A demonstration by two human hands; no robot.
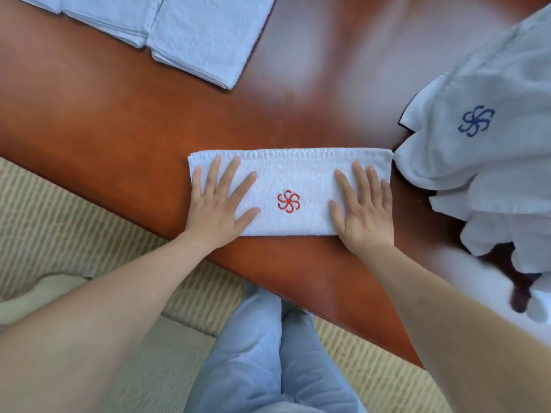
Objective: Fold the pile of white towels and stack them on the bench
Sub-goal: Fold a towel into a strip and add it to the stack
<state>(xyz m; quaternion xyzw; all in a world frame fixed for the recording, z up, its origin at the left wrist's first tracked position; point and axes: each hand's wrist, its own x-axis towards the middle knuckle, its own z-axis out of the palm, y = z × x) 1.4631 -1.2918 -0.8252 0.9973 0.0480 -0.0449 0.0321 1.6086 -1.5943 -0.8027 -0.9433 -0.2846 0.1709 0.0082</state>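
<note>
Stack of folded towels at far left of bench: done. Towel with red emblem mid-bench at near edge, folded to a long strip, further folds judged outstanding. Left hand flat on its left end, fingers spread; right hand flat on right end, likewise pressing. Pile at right: unfolded, remaining.

The person's forearms are bare, with no sleeves reaching into view, and neither the left hand nor the right hand wears anything. Light blue trousers cover both legs.
</note>
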